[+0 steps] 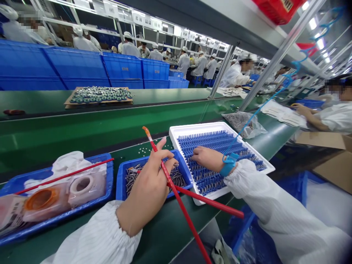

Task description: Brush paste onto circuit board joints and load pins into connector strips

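My left hand (145, 190) is shut on a pair of long red sticks (181, 205), which cross between the fingers. It hangs over a blue tray (143, 176) holding a heap of small dark metal parts (162, 179). My right hand (207, 159) rests with curled fingers on rows of blue comb-like parts (217, 146), and its fingertips hide whether it pinches anything. Those parts fill a white tray (187, 129). A blue strap (228, 165) circles my right wrist, with a blue coiled cord rising from it.
A blue tray (63, 194) at left holds white cloth, tape rolls and a red stick. A green conveyor belt (82, 139) runs beyond my hands. Farther off are round parts on cardboard (99, 96), blue crates (122, 68), a bag of metal parts (243, 124) and seated co-workers.
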Motion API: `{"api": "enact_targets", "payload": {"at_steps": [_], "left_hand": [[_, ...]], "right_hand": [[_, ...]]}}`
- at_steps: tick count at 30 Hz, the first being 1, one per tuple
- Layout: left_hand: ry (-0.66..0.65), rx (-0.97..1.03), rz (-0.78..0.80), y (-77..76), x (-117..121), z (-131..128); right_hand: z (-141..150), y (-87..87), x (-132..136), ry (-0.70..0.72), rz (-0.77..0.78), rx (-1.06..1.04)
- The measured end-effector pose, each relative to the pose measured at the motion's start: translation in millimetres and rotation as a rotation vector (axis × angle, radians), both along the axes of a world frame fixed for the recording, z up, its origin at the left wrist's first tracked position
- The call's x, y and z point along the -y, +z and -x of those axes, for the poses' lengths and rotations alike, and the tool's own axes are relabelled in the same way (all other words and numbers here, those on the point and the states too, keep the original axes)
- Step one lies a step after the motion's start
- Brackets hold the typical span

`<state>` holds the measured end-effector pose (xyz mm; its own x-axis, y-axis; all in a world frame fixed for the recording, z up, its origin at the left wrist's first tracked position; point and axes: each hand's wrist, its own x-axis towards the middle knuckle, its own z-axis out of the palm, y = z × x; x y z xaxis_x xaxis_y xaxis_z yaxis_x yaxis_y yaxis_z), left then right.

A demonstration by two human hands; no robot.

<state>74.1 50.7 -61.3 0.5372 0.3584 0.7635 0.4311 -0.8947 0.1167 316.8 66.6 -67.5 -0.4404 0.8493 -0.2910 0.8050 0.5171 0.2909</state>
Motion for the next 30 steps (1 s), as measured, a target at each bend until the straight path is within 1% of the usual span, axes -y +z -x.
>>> {"api": "enact_targets", "payload": {"at_steps": [4,7,11,14,17,19,21,23,25,27,30], "left_hand": [[0.001,0.055,0.039,1.3,0.6,-2.0],[0.005,0.037,0.059,-0.3,0.0,-2.1],[0.001,0.007,0.055,-3.2,-1.2,-0.7],[-0.016,0.024,0.09,-3.7,-1.6,-1.0],[-0.003,0.057,0.135,-4.5,-1.6,-2.1],[0.004,0.062,0.143,-5.6,-1.4,-2.6],[-0.005,0.045,0.121,-6.4,-1.3,-2.8],[-0.016,0.026,0.096,-6.3,-1.1,-2.9],[-0.021,0.017,0.07,-5.2,-0.6,-3.1],[-0.025,0.011,0.051,-3.7,0.2,-3.5],[-0.031,0.015,0.056,-2.4,2.3,-4.5]], "right_hand": [[-2.1,0.5,1.6,0.011,-0.011,-0.074],[-4.5,0.0,2.9,0.001,-0.008,-0.145],[-11.2,-8.3,2.8,-0.017,-0.015,-0.259],[-18.4,-15.9,3.1,-0.026,-0.038,-0.376],[-18.8,-14.5,10.1,-0.034,-0.136,-0.569],[-10.0,-5.7,20.6,-0.018,-0.234,-0.766],[6.5,7.1,34.4,0.027,-0.316,-0.995],[27.1,19.6,47.8,0.088,-0.359,-1.2],[46.5,27.5,57.4,0.117,-0.372,-1.342],[60.7,29.1,62.4,0.111,-0.376,-1.449],[71.3,22.7,63.9,0.053,-0.382,-1.597]]}}
